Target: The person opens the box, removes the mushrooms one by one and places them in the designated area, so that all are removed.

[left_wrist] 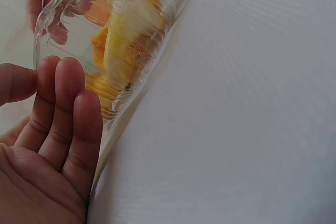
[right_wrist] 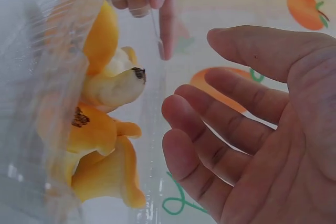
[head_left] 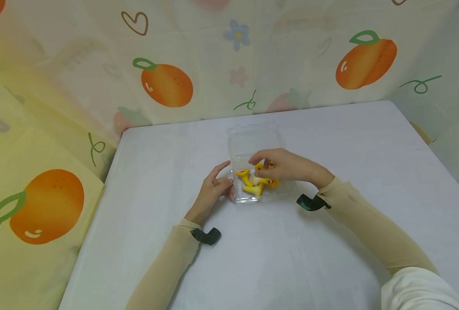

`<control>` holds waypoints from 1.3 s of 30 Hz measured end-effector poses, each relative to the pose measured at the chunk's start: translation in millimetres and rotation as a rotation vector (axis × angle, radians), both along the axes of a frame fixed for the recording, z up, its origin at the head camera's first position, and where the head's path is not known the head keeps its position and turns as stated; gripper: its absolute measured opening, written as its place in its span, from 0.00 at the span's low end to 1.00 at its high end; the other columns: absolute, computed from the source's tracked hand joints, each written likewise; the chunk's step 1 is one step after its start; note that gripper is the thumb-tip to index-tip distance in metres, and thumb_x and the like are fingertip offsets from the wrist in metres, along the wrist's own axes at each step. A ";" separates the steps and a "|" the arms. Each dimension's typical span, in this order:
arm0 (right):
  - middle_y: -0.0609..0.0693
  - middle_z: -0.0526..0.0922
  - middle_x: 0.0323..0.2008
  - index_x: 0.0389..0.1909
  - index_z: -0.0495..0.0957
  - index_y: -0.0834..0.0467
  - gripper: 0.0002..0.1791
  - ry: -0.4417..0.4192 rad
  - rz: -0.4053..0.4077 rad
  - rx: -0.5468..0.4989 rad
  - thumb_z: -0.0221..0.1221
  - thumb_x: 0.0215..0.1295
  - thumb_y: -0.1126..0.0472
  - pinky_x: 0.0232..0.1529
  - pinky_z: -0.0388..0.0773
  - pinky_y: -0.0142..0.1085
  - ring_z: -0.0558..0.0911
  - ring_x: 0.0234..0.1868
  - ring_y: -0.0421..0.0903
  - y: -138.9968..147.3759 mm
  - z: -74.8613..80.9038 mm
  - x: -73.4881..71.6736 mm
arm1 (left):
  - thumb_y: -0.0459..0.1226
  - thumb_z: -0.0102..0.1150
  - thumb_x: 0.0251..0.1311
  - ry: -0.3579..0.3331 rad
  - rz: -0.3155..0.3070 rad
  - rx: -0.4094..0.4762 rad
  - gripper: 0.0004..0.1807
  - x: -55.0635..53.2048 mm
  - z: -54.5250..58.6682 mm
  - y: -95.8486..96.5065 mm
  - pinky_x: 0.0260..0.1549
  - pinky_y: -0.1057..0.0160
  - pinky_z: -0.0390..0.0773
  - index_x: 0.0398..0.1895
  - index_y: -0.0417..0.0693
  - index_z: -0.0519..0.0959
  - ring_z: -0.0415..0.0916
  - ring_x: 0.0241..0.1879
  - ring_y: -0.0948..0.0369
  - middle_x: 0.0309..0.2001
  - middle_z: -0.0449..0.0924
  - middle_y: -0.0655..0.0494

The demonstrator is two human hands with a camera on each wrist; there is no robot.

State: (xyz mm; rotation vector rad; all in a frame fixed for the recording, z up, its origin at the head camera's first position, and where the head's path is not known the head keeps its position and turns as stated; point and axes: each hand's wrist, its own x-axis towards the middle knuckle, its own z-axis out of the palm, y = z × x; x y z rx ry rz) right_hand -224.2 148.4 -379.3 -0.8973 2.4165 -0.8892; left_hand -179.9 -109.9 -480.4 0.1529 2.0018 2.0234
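Observation:
Several yellow mushrooms (head_left: 253, 189), with pale stems and some dark ends, lie in a clear plastic clamshell box (head_left: 246, 200). My left hand (head_left: 210, 189) is at the box's left side, its index finger stretched forward along the edge; in the left wrist view its fairly straight fingers (left_wrist: 68, 108) lie against the ribbed wall. Over the right part of the box reaches my right hand (head_left: 282, 164), partly covering the mushrooms in the head view. From the right wrist, its loosely bent fingers (right_wrist: 205, 145) and thumb are apart, with nothing between them, beside the mushrooms (right_wrist: 115, 90).
The box's lid (head_left: 254, 140) is folded back, away from me, on the white table (head_left: 244, 258). A cloth printed with oranges (head_left: 167, 85) hangs behind the table's far edge and down the left side. Dark bands (head_left: 206, 236) sit on both sleeves at the wrists.

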 end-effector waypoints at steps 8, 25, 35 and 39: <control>0.57 0.80 0.61 0.64 0.76 0.59 0.23 -0.021 0.019 0.015 0.60 0.71 0.56 0.50 0.82 0.41 0.81 0.48 0.48 -0.7 -4.4 1.0 | 0.35 0.55 0.70 0.005 -0.002 -0.004 0.33 0.4 0.1 0.2 0.32 0.67 0.78 0.76 0.62 0.62 0.75 0.25 0.62 0.24 0.80 0.61; 0.49 0.80 0.41 0.63 0.76 0.60 0.23 0.012 0.071 0.052 0.61 0.69 0.60 0.43 0.73 0.38 0.74 0.40 0.46 -2.3 -15.6 3.4 | 0.33 0.54 0.69 0.013 0.000 0.007 0.34 0.4 0.3 0.9 0.32 0.68 0.77 0.77 0.56 0.60 0.75 0.24 0.63 0.23 0.80 0.62; 0.54 0.81 0.55 0.65 0.74 0.61 0.22 0.035 0.081 0.134 0.58 0.71 0.64 0.53 0.76 0.43 0.75 0.45 0.48 -6.2 -16.8 5.4 | 0.34 0.55 0.69 0.008 0.001 -0.004 0.34 -0.1 0.1 -0.3 0.32 0.68 0.78 0.77 0.56 0.60 0.75 0.24 0.63 0.23 0.80 0.62; 0.55 0.81 0.58 0.64 0.76 0.59 0.21 0.061 0.086 0.174 0.57 0.70 0.66 0.59 0.76 0.46 0.76 0.49 0.49 -8.5 -17.4 6.4 | 0.34 0.55 0.68 0.004 -0.001 -0.008 0.35 -0.5 0.5 0.5 0.32 0.67 0.78 0.77 0.56 0.60 0.76 0.24 0.63 0.23 0.80 0.61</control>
